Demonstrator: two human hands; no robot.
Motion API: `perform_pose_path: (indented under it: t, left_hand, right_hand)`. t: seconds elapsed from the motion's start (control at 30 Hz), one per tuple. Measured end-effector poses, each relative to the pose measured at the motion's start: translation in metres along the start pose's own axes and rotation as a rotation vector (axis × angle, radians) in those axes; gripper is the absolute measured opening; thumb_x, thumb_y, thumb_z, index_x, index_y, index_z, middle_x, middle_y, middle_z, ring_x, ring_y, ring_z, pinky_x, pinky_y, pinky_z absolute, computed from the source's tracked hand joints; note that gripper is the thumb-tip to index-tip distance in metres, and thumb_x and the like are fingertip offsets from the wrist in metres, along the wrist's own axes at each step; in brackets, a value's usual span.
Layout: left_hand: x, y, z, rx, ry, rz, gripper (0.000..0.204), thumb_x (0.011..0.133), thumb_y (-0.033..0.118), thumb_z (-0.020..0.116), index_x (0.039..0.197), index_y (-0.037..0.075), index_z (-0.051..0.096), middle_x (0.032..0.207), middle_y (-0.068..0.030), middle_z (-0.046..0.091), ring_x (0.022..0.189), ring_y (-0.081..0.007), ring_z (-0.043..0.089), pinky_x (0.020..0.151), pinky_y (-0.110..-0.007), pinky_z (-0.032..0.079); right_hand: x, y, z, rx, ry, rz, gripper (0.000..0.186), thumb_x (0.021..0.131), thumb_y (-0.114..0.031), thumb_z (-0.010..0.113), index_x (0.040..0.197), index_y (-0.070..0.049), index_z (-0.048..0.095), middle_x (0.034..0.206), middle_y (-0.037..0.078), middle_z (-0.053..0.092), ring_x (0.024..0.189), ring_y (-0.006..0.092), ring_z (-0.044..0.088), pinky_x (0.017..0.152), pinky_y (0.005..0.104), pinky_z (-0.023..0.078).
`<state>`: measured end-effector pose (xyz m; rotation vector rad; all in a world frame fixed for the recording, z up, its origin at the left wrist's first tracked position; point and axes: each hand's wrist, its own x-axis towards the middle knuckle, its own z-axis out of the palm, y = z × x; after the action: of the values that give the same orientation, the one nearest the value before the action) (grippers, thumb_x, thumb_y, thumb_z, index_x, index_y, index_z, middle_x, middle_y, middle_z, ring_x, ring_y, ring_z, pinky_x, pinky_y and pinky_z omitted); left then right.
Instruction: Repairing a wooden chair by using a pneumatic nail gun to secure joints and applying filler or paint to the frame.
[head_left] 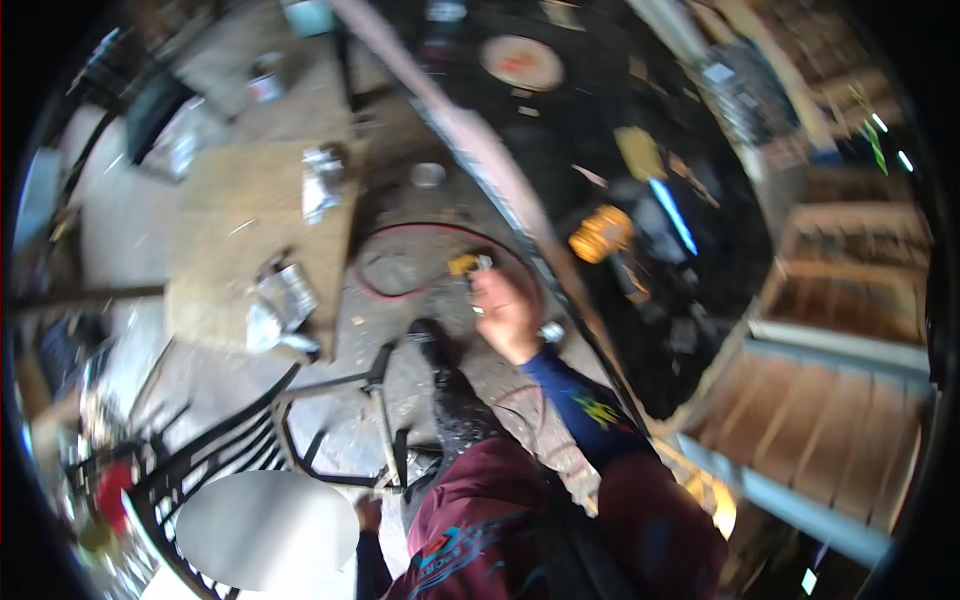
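My right hand (503,312) reaches forward over the floor, its fingers closed around a small yellow-and-silver thing (466,264) whose kind is blurred. Behind that lies a loop of thin red hose (425,226); whether it joins the held thing cannot be made out. Low in the view, my left hand (369,513) is beside the right edge of a pale grey oval panel (265,530) and a rail of a black chair (330,385). Its fingers are mostly hidden, and whether it grips either one is unclear. The panel overlaps the chair's slatted part.
A wooden board (215,240) at left carries crumpled silvery items (283,300). To the right, a dark surface holds a yellow power tool (602,234) and a round whitish lid or plate (523,63). Slatted wooden pieces (810,420) stand at far right.
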<state>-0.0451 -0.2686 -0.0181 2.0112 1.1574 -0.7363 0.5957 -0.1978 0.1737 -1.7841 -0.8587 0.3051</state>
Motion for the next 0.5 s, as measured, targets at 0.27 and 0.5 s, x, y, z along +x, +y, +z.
perform_pose_path:
  t: [0.27, 0.5]
  left_hand:
    - [0.051, 0.233, -0.186, -1.468, 0.420, -0.092, 0.039, 0.099, 0.016, 0.064, 0.132, -0.006, 0.062, 0.114, -0.0147, 0.076, 0.104, -0.0210, 0.072, 0.092, -0.032, 0.055]
    - [-0.048, 0.210, 0.040, -1.395, 0.561, -0.728, 0.035, 0.095, 0.009, 0.064, 0.126, -0.006, 0.066, 0.110, -0.0152, 0.077, 0.100, -0.0201, 0.073, 0.089, -0.033, 0.057]
  right_hand:
    - [0.174, 0.010, 0.156, -0.133, -0.276, -0.458, 0.006, 0.090, -0.009, 0.070, 0.092, -0.003, 0.072, 0.091, 0.016, 0.069, 0.085, 0.0369, 0.068, 0.070, 0.0450, 0.054]
    - [0.219, 0.088, 0.435, -0.432, -0.562, -0.756, 0.028, 0.098, -0.025, 0.053, 0.086, -0.003, 0.066, 0.090, 0.024, 0.068, 0.086, 0.0425, 0.067, 0.070, 0.0530, 0.051]
